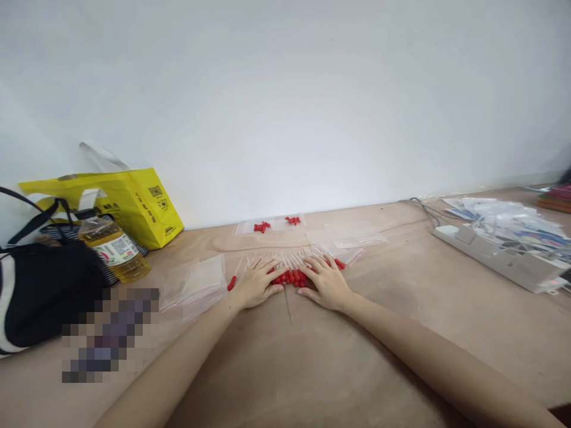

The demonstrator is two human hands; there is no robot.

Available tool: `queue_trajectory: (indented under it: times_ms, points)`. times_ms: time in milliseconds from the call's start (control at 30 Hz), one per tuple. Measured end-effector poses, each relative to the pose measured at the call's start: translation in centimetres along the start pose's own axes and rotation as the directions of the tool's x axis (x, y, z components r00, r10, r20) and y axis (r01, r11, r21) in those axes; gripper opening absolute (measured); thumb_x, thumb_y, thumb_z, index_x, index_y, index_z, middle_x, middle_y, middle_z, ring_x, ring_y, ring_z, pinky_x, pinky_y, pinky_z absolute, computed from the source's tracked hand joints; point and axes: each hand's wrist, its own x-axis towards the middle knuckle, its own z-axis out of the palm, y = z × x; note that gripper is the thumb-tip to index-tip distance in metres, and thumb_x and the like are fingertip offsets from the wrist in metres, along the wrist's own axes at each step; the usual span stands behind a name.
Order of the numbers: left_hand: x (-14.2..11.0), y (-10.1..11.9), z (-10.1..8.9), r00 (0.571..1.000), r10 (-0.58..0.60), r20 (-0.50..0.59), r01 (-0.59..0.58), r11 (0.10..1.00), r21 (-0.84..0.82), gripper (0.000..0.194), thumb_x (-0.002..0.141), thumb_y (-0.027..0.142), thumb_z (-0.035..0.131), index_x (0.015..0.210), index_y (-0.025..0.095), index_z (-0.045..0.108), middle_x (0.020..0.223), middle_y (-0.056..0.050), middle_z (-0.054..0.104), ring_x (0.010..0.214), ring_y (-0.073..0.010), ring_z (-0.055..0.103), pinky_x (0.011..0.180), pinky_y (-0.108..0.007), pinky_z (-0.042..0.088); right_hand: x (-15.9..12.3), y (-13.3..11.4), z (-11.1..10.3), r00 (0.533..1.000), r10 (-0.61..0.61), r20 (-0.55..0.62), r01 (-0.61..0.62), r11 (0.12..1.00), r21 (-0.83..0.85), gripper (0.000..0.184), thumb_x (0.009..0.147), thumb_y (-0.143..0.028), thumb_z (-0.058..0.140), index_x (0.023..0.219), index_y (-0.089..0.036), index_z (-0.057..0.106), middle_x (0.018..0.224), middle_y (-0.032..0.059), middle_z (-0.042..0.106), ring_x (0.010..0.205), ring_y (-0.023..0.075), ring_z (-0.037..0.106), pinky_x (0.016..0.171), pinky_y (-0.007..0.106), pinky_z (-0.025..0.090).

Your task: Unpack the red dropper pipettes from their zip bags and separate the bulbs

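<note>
Several small red-ended pieces with thin pale shafts lie fanned out on the table, red ends toward me. I cannot make out their exact kind. My left hand rests over the left part of the row, fingers spread and flat. Over the right part lies my right hand, also open, its fingers stretched forward. Both hands touch the pieces and hide some of them. A single red piece sits left of my left hand, and another red end shows beyond my right fingers. One thin shaft points toward me between the thumbs.
Clear plastic bags lie at left; another bag with red pieces is by the wall. A yellow bag, an oil bottle and a black bag stand left. At right are a power strip and piled packets.
</note>
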Motion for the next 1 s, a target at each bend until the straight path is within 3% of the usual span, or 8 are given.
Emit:
queue_trajectory:
  times_ms: [167,433,633,767,900,1000]
  points:
    - [0.4,-0.4,0.8,0.999,-0.003,-0.046,0.002,1.0,-0.016,0.037,0.081,0.04,0.046,0.116,0.027,0.05,0.119,-0.007,0.053,0.11,-0.0207,0.047,0.096,-0.043,0.032,1.0,1.0,1.4,0.999,-0.029,0.033,0.03,0.999,-0.026,0.048,0.078,-0.051,0.048,0.118,-0.024,0.047,0.115,0.0102,0.052,0.111,0.0245,0.04,0.096,0.051,0.015]
    - [1.0,-0.7,1.1,0.992,-0.007,-0.13,-0.011,0.99,-0.139,0.031,0.082,0.03,0.046,0.111,0.024,0.055,0.113,-0.006,0.057,0.103,-0.0186,0.053,0.087,-0.035,0.043,1.9,1.7,2.2,0.999,-0.022,0.039,0.022,1.0,-0.009,0.038,0.078,-0.046,0.051,0.111,-0.025,0.052,0.108,0.008,0.056,0.103,0.0218,0.046,0.095,0.049,0.018]
    - [1.2,0.1,0.7,0.973,-0.013,-0.231,-0.038,0.976,-0.214,0.022,0.079,0.023,0.05,0.097,0.024,0.062,0.103,-0.004,0.061,0.093,-0.0166,0.057,0.082,-0.032,0.046,1.5,1.0,1.3,0.999,-0.016,-0.05,0.018,0.999,0.041,0.034,0.08,-0.044,0.049,0.105,-0.024,0.056,0.098,0.0066,0.058,0.095,0.02,0.049,0.093,0.046,0.02]
    - [0.7,0.4,0.3,0.916,-0.083,-0.392,-0.049,0.948,-0.314,0.019,0.081,0.024,0.048,0.095,0.022,0.06,0.094,-0.004,0.061,0.086,-0.0151,0.058,0.078,-0.03,0.048,1.0,0.4,0.8,0.987,-0.028,-0.161,0.044,0.994,0.098,0.022,0.082,-0.034,0.048,0.098,-0.023,0.06,0.089,0.004,0.06,0.087,0.0173,0.05,0.088,0.04,0.026]
    - [-1.2,2.0,0.1,0.836,-0.272,-0.476,-0.015,0.857,-0.515,0.017,0.078,0.024,0.052,0.094,0.02,0.057,0.091,-0.004,0.06,0.084,-0.0155,0.058,0.076,-0.03,0.049,-0.4,-0.4,0.0,0.966,-0.071,-0.247,0.103,0.988,0.119,0.022,0.081,-0.024,0.049,0.1,-0.021,0.058,0.088,0.004,0.06,0.084,0.0165,0.05,0.083,0.037,0.03]
    - [-2.8,4.0,0.4,0.832,-0.36,-0.422,-0.058,0.7,-0.712,0.016,0.075,0.022,0.054,0.09,0.017,0.055,0.091,-0.006,0.059,0.084,-0.0159,0.059,0.075,-0.03,0.051,-1.4,-1.4,-0.9,0.954,-0.11,-0.279,0.145,0.983,0.109,0.032,0.079,-0.025,0.05,0.111,-0.019,0.052,0.101,0.0073,0.059,0.094,0.0185,0.049,0.086,0.038,0.03]
